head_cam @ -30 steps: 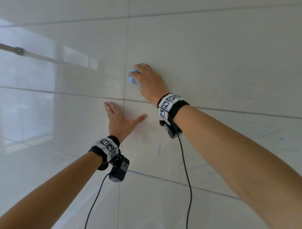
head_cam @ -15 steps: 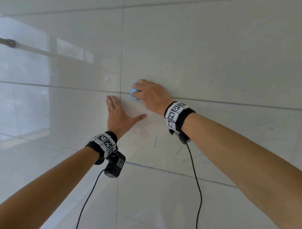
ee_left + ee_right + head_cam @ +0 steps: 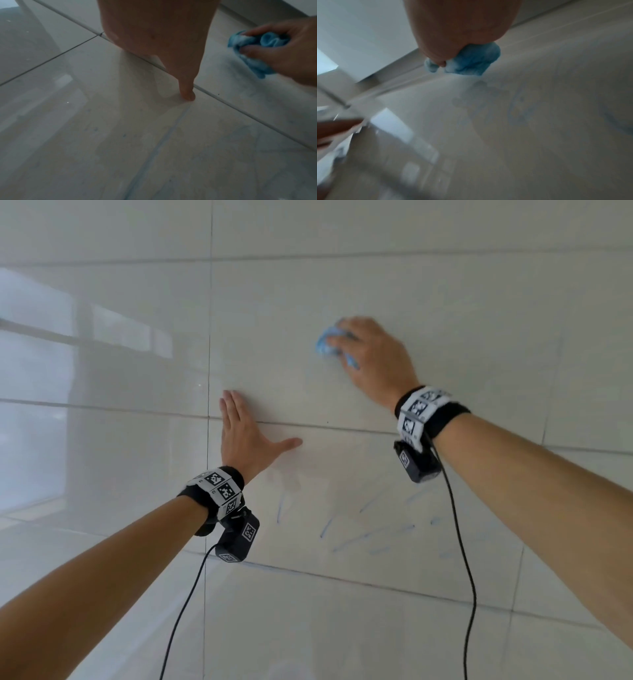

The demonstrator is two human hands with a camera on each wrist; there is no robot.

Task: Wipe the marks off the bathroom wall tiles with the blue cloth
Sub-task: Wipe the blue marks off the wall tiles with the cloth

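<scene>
On upper glossy white wall tile (image 3: pixel 445 302), right hand (image 3: pixel 373 354) fingers bunched around crumpled blue cloth (image 3: pixel 325 344), left hand (image 3: pixel 243 436) splayed flat as brace: should press firmly, then sweep down over faint blue pen marks (image 3: pixel 370 532) below.

blue cloth (image 3: pixel 324 344): bunched, against wall tiles (image 3: pixel 479 330) | blue marks (image 3: pixel 370 534): lower tile
</scene>
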